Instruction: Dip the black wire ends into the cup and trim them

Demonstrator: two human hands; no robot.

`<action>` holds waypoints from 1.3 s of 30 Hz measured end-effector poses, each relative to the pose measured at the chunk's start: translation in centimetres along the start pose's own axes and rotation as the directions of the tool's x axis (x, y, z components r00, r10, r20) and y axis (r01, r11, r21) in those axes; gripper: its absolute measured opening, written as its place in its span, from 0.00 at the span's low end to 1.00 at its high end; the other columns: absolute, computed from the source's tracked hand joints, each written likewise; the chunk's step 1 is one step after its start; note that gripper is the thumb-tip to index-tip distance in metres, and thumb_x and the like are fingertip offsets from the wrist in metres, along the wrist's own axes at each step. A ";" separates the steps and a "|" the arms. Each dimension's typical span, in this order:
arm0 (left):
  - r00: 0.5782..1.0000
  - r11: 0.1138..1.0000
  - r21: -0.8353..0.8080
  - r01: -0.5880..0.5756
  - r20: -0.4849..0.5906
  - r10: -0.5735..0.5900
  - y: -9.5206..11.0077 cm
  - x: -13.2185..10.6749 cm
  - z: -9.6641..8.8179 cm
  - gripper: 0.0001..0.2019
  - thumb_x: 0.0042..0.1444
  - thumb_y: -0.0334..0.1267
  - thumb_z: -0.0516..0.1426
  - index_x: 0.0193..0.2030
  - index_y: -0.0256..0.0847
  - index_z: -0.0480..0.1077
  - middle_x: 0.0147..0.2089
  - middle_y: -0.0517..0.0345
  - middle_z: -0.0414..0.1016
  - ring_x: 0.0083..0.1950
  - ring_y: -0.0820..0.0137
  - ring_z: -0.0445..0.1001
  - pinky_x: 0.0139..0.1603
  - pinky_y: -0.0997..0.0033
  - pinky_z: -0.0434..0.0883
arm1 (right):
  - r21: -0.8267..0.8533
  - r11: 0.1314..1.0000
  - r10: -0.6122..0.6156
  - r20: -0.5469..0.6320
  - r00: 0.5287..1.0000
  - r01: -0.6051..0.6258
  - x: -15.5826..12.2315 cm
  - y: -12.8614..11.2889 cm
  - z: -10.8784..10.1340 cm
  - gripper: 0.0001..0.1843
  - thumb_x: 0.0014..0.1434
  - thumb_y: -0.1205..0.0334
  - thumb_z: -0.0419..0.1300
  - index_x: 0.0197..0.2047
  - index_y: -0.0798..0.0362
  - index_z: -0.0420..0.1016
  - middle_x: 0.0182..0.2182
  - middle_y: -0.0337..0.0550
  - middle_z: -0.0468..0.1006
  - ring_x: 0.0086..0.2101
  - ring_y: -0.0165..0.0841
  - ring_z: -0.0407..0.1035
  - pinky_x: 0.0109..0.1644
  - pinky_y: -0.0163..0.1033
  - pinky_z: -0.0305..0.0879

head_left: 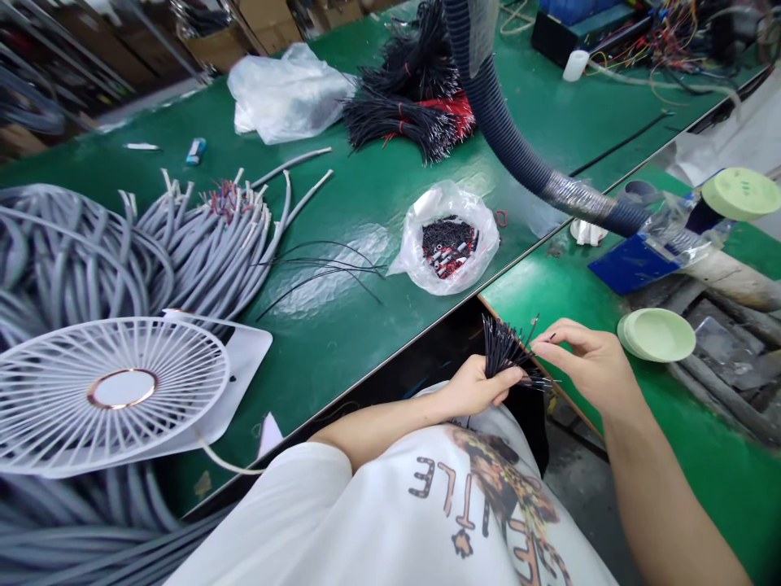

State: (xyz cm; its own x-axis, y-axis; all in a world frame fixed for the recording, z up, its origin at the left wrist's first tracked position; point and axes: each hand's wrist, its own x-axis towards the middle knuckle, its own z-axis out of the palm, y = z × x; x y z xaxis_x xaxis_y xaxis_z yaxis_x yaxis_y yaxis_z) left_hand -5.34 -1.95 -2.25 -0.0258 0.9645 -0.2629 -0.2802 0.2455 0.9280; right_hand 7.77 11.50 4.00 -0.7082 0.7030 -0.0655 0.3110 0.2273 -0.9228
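My left hand is closed around a bundle of thin black wires, held in front of my shirt near the table edge. The wire ends fan upward and to the right out of the grip. Close by on the right, my right hand pinches thumb and forefinger together beside the wire ends. A tiny dark piece shows at its fingertips, too small to name. Beyond the hands, an open plastic bag on the green table holds many small black, red and white pieces.
Thick grey cables and a white fan fill the left side. Black and red wire bundles lie at the back beside a plastic bag. A ribbed hose arches over the right, near a pale green dish.
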 end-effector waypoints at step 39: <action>0.979 0.974 -0.227 0.008 -0.194 -0.053 0.8 -2.5 -4.0 0.32 0.53 0.61 0.59 0.41 0.26 0.76 0.14 0.70 0.55 0.17 0.82 0.51 0.20 0.77 0.50 | -0.308 0.912 -0.260 0.071 0.963 0.270 14.4 -6.4 3.7 0.10 0.54 0.56 0.63 0.34 0.53 0.81 0.29 0.42 0.78 0.30 0.32 0.69 0.36 0.38 0.64</action>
State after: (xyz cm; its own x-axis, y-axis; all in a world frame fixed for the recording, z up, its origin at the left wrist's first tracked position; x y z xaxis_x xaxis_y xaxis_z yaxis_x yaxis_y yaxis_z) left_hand -9.31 -4.52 -1.90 -0.1968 0.9126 -0.3582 -0.4914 0.2244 0.8416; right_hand -6.80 17.70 7.58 -0.8080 0.5697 0.1503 0.2881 0.6045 -0.7426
